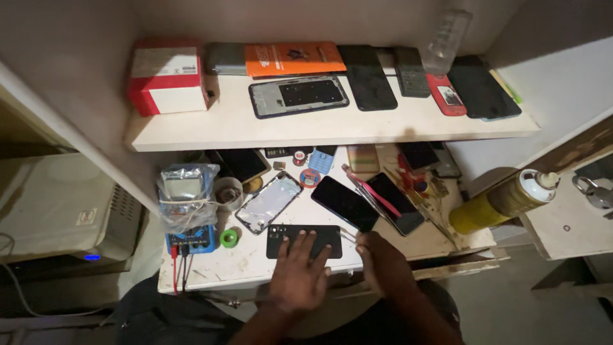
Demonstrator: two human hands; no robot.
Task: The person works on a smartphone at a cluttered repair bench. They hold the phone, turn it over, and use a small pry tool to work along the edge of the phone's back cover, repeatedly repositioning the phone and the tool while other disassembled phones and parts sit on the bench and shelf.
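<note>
My left hand (299, 271) lies flat, fingers spread, on a black phone (281, 235) lying back up near the front edge of the white worktop (255, 262). My right hand (382, 263) rests at the worktop's front edge just right of that phone, fingers curled; I cannot tell whether it holds anything. A dark phone (343, 202) lies just beyond the right hand, beside another dark phone (397, 202) with a pink tool (373, 191) across them. A phone frame with a shiny back (268, 202) lies left of them.
A wrapped multimeter (186, 203) with red and black leads stands at the left, with a green tape roll (228, 238) beside it. A yellow spray can (504, 201) lies at the right. The upper shelf (319, 128) carries a red and white box (167, 76), an orange box (294, 59) and several phones.
</note>
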